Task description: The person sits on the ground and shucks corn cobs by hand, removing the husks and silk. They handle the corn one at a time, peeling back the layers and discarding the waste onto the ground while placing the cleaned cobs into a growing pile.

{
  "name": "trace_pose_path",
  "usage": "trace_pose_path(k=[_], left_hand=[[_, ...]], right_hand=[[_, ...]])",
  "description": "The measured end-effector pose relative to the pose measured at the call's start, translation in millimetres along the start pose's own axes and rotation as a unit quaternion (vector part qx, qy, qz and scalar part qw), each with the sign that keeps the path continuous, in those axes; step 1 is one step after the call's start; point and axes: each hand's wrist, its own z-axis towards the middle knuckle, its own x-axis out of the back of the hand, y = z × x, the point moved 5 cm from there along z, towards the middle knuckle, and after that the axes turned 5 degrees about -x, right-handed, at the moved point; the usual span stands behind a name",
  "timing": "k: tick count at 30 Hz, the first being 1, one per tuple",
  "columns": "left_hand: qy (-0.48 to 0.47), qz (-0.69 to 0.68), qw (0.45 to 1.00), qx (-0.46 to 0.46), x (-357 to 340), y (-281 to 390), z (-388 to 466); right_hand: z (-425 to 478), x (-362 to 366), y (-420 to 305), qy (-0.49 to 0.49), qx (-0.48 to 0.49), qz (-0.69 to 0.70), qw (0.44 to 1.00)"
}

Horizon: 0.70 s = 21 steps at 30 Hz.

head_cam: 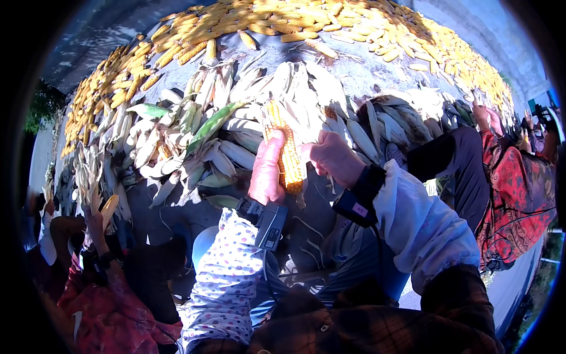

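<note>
My left hand (266,170) grips an ear of corn (289,157) from the side, thumb laid along its bare yellow kernels. The ear is tilted, its lower tip pointing towards me. Pale dry husk leaves (305,117) spread out beside and above its far end. Just right of the ear, my right hand (334,155) is closed in a fist on the husk; the exact grip is partly lost in glare. Before both hands lies a heap of unhusked ears (239,128), mostly dry and pale, with a few green leaves among them.
Beyond the heap, husked yellow cobs (283,22) form a wide arc on the concrete ground (230,48). A person in patterned red clothing (522,194) sits close on the right. Another person's hand (95,225) holds an ear at left. Cables hang from my wrist devices (269,225).
</note>
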Motion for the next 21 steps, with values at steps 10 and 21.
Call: trace_pose_path(k=[10, 21], left_hand=[[0.029, -0.006, 0.999, 0.033, -6.3, -5.9, -3.6], [0.010, -0.053, 0.999, -0.003, -17.8, 3.9, -8.6]], right_hand=[[10.7, 10.0, 13.4, 0.007, 0.029, 0.004, 1.000], [6.2, 5.6, 9.1, -0.055, 0.024, 0.066, 0.996]])
